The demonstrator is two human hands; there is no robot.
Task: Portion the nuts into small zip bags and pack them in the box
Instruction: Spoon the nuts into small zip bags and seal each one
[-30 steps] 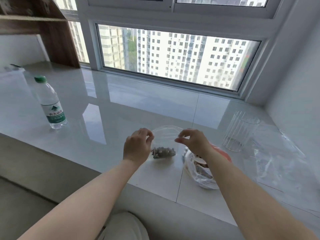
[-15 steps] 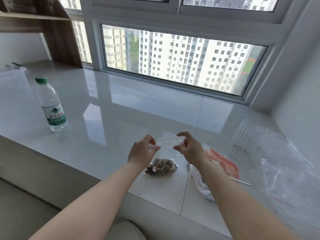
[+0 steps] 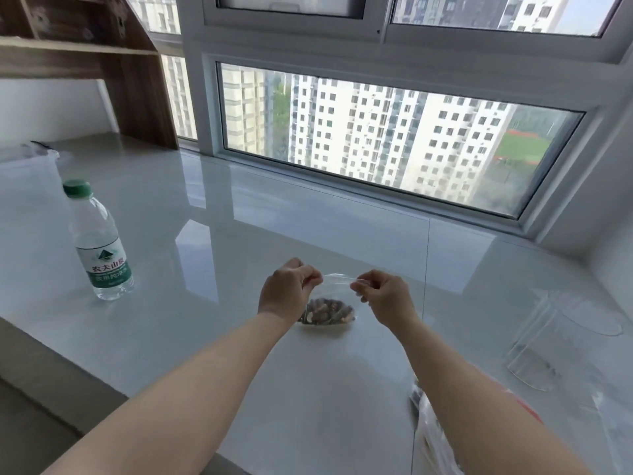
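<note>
A small clear zip bag (image 3: pixel 337 286) hangs just above the glossy counter (image 3: pixel 212 269), with a clump of brown nuts (image 3: pixel 327 311) in its bottom. My left hand (image 3: pixel 289 291) pinches the bag's top left corner. My right hand (image 3: pixel 385 296) pinches the top right corner, and the zip strip is stretched straight between them. A larger plastic bag of nuts with red print (image 3: pixel 435 437) lies at the lower right, mostly hidden behind my right forearm. A clear plastic box (image 3: pixel 24 173) stands at the far left.
A water bottle with a green cap (image 3: pixel 97 241) stands at the left. A clear ribbed cup (image 3: pixel 544 341) sits at the right, beside loose clear plastic sheets (image 3: pixel 613 423). A wooden shelf (image 3: pixel 102 56) rises at the back left. The window runs along the counter's far edge.
Both hands have moved away from me with the small bag held taut between them, away from the big nut bag. The view has tilted up and right.
</note>
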